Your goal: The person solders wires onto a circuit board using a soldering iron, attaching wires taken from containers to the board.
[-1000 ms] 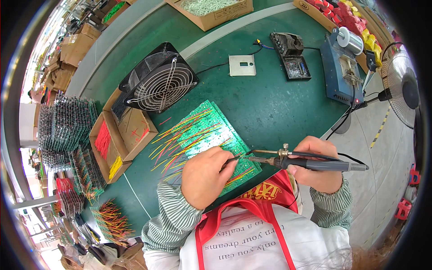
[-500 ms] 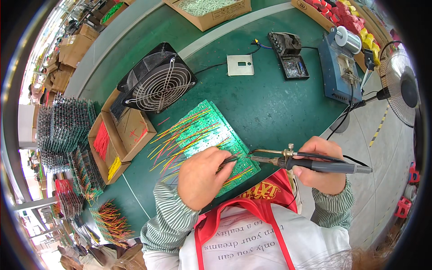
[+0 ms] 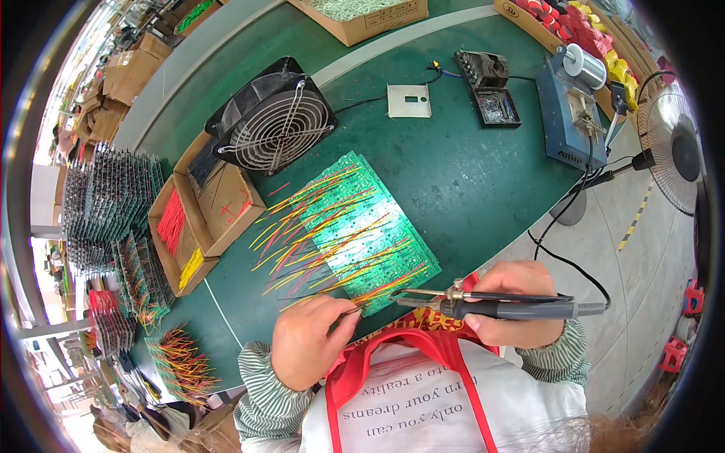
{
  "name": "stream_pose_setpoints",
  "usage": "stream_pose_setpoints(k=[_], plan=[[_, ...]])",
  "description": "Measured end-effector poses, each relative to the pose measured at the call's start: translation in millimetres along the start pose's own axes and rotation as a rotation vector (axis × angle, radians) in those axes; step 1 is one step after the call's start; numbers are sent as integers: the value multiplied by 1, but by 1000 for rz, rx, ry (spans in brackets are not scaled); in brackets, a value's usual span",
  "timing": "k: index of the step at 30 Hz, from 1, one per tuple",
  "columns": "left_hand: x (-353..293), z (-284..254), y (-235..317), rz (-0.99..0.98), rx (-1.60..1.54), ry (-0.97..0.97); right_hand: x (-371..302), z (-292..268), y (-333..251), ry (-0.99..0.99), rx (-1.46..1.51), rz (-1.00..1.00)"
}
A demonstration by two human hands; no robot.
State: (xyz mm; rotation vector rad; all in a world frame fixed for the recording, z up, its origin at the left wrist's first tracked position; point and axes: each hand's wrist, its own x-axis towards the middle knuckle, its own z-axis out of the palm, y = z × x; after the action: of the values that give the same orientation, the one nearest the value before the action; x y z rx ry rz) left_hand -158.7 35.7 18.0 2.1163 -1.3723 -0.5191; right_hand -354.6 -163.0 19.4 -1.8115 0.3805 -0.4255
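Note:
A green circuit board panel (image 3: 384, 204) lies tilted on the table in front of me, apparently stacked on another. Rows of red, yellow and black wires (image 3: 302, 245) stand out from its left side. At the panel's near corner, the thumb and forefinger of my left hand (image 3: 306, 340) pinch a thin dark wire (image 3: 349, 310). My right hand (image 3: 521, 302) grips a grey soldering iron (image 3: 521, 310) with a brass-coloured solder feed tube clamped along its top. The iron's tip points left, close to the panel's near edge and a short way from the pinched wire.
A black fan with a wire guard (image 3: 272, 132) stands beyond the panel, beside a cardboard tray (image 3: 234, 230) of cut wires. Stacked boards (image 3: 109, 211) fill the left. A blue soldering unit (image 3: 563, 113) with a solder spool sits far right; its cable hangs near my right hand.
My left hand has moved down and left, off the panel's middle to its near corner. My right hand has brought the soldering iron left and nearer to me.

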Motion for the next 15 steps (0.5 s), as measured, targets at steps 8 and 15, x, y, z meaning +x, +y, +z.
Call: stream_pose_setpoints(k=[8, 15], plan=[[-2, 8, -9, -107, -96, -62, 4, 18, -4, -102, 155, 124], [0, 9, -10, -117, -107, -75, 8, 18, -3, -138, 149, 139]])
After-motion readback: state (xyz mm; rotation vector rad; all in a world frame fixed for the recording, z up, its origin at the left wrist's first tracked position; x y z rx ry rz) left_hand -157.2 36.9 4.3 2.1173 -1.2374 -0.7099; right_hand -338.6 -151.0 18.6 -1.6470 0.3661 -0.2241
